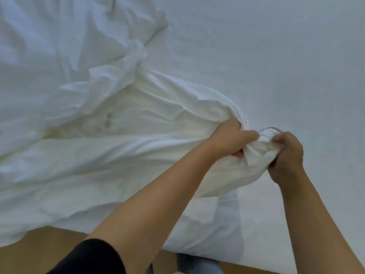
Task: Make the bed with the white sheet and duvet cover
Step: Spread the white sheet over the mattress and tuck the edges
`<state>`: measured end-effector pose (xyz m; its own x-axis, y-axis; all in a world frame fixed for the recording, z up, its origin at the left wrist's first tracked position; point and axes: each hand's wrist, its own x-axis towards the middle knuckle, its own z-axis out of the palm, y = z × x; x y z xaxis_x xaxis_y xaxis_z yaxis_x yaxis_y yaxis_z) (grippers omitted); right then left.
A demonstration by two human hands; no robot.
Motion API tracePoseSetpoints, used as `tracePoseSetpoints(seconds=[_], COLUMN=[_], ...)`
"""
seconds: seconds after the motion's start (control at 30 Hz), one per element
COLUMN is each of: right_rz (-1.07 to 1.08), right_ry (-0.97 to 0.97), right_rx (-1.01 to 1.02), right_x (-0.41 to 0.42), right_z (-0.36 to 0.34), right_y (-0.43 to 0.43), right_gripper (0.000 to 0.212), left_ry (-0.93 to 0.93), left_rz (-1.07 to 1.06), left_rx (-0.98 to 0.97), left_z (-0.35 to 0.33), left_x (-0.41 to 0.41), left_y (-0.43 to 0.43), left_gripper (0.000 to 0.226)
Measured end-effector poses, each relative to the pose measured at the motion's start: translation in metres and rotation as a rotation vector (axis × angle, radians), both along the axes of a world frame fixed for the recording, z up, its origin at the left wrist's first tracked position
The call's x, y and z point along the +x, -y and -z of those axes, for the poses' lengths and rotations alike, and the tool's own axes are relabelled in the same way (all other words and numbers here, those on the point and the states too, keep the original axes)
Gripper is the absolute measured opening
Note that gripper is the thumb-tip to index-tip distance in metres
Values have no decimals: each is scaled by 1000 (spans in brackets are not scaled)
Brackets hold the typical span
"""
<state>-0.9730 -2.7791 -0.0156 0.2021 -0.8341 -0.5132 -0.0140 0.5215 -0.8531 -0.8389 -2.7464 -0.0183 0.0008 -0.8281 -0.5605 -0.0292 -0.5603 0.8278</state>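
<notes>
Duvet cover (138, 155): white, crumpled, heaped to the left of both hands and spilling over the edge below them; a twisted bunch (136, 54) lies well beyond the left hand. Corner (262, 149): gathered into a wad, sitting between the two hands and touching both. Left hand (233, 139): fingers curled into the cloth, clamping the wad from its left side. Right hand (286, 153): clenched round the wad from its right side. Sheet (276, 56): white, flat and smooth, spread beyond and to the right of the right hand. Floor (49, 240): tan, below the left forearm. Sleeve (88, 258): black, on the left upper arm. Risks, as judged: whether every layer is caught in the grip cannot be told, and if one is loose, a shake would leave the corner slack. A hard pull could drag the smooth sheet askew, since the heap rests on it. The twisted bunch may tighten under tension and stop the cover spreading flat. Cloth hanging low may slide to the floor.
</notes>
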Motion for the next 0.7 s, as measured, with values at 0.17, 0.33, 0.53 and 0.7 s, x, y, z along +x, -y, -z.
tracePoseSetpoints(seconds=[0.17, 0.33, 0.53, 0.7], right_rz=[-456, -536, -210, -53], right_ry=[-206, -436, -397, -360], right_rx=[461, 148, -197, -435], right_x=[-20, 20, 27, -14], right_z=[12, 33, 24, 8], right_y=[16, 11, 1, 1], right_gripper=[42, 15, 16, 29], left_ry=[45, 93, 225, 208], left_rz=[430, 424, -280, -292], left_rx=[46, 2, 106, 159], left_z=[13, 30, 19, 19], left_x=[-57, -26, 27, 2], left_y=[-28, -37, -8, 41], left_gripper=[28, 20, 48, 27])
